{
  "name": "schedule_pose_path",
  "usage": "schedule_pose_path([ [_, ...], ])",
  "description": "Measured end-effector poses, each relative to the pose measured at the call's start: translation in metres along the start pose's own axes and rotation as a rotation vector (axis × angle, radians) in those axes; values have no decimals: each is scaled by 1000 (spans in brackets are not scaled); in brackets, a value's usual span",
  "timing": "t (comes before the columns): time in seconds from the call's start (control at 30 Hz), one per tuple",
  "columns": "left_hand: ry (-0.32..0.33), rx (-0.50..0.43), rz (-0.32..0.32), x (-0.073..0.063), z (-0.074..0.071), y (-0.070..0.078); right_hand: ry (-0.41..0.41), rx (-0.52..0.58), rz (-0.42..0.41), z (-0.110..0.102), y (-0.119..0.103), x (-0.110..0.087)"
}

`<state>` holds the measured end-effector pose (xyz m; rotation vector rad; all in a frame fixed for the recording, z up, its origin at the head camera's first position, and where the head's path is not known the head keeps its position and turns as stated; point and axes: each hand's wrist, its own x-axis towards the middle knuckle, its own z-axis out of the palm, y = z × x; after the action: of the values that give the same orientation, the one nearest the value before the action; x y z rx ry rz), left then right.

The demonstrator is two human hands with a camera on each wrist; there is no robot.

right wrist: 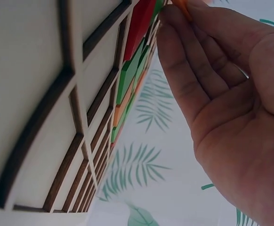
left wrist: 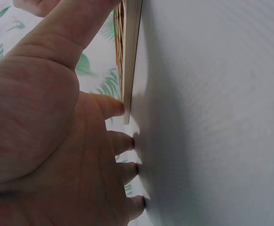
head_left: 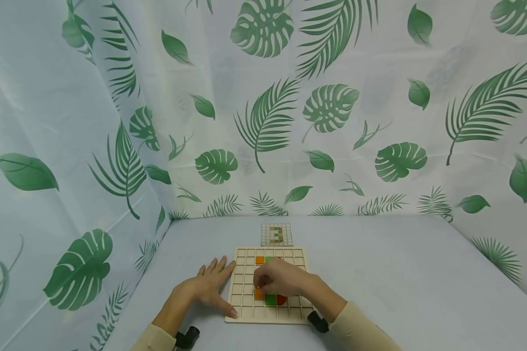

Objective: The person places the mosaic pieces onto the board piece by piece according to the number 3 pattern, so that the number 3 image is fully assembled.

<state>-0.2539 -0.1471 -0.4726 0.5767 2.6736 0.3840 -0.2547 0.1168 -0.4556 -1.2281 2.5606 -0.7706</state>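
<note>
A wooden grid board (head_left: 241, 314) lies on the table. My left hand (head_left: 208, 287) is spread at its left side, thumb on the lower left corner and index fingertip at the edge; in the left wrist view the other fingertips touch the tabletop. Over the board's middle, my right hand (head_left: 285, 278) pinches an orange tile (right wrist: 183, 8) between thumb and fingers, close to the grid. Beside it sit a green tile (head_left: 271, 300) and a red rounded piece (head_left: 281, 300). Farther up are another orange tile (head_left: 260, 260) and a green one (head_left: 269, 259), the rest partly hidden by my right hand.
A small card (head_left: 276, 235) printed with a coloured grid pattern lies just beyond the board. Dark wrist cameras (head_left: 318, 321) hang near both sleeves. White cloth (head_left: 263, 195) with green leaves encloses the table (head_left: 399, 282) at the back and sides.
</note>
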Motion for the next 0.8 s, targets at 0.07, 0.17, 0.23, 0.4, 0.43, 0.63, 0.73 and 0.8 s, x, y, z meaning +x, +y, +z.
schedule_pose_path([
  [0.07, 0, -3, 4, 0, 0, 0, -4, -5, -2, 1, 0, 1],
  [0.17, -3, -7, 8, 0, -1, -1, -13, -20, -9, 2, 1, 1],
  [0.23, -4, -7, 9, 0, -1, -1, -24, -19, -12, 3, 0, 1],
  [0.4, -7, -5, 11, 0, 0, -2, -48, -6, -5, 3, -2, 1],
  [0.43, -7, -6, 12, 0, 0, -2, -51, -8, -1, 3, -3, 0],
  [0.63, -3, -11, 13, 0, -1, -2, -69, -23, 40, 4, -6, -1],
  [0.73, -6, -9, 13, -1, -1, -1, -71, -30, 45, 5, -7, -1],
  [0.8, -8, -8, 15, -1, -1, -1, -72, -37, 47, 5, -7, -1],
])
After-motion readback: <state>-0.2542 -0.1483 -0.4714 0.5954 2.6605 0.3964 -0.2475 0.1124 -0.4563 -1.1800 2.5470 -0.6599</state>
